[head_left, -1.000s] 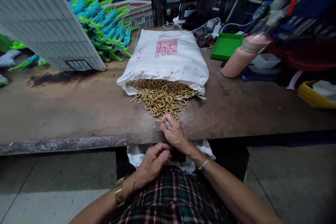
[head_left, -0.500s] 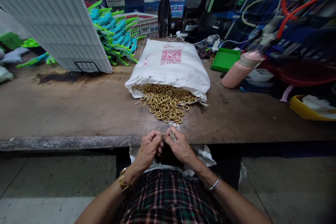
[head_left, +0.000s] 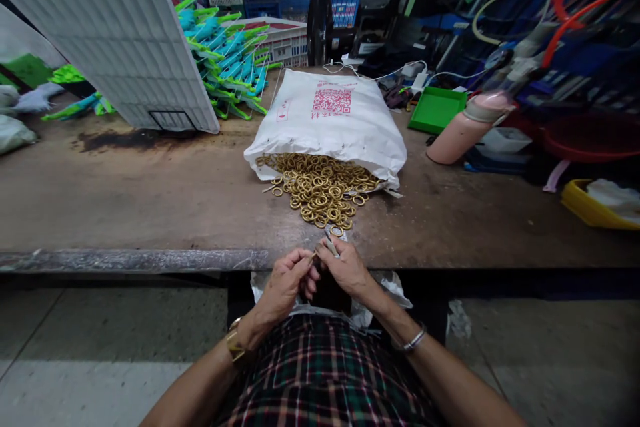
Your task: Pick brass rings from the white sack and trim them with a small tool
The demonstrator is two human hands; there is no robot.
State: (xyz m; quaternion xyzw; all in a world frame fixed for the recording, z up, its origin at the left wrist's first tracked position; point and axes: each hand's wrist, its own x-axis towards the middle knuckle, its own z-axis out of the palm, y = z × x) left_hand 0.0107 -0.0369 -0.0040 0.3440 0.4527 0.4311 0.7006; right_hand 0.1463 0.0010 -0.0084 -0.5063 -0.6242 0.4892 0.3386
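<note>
My left hand [head_left: 289, 280] pinches a brass-coloured ring [head_left: 313, 255], seen nearly edge-on between the fingertips. Close against it, my right hand [head_left: 349, 271] is closed round a small knife-like tool [head_left: 331, 244] with a pale handle and a dark, narrow tip pointing up and away. The fingers of both hands almost meet at the ring, just over the near table edge. Beyond them a heap of brass-coloured rings [head_left: 323, 197] spills from the mouth of a white woven sack [head_left: 333, 120] with red print. One ring [head_left: 337, 231] lies nearest my right hand.
A grey ribbed panel [head_left: 125, 40] leans at the left beside a pile of green and blue plastic pieces [head_left: 230, 57]. At the right are a green tray [head_left: 437, 111], a pink bottle [head_left: 455, 137] and a yellow basin [head_left: 593, 207]. The table edge [head_left: 135, 259] crosses before me.
The view has shifted slightly, so the table sits a little higher and further right. The tool in my right hand has tilted, its dark tip now showing. Both hands keep their grip.
</note>
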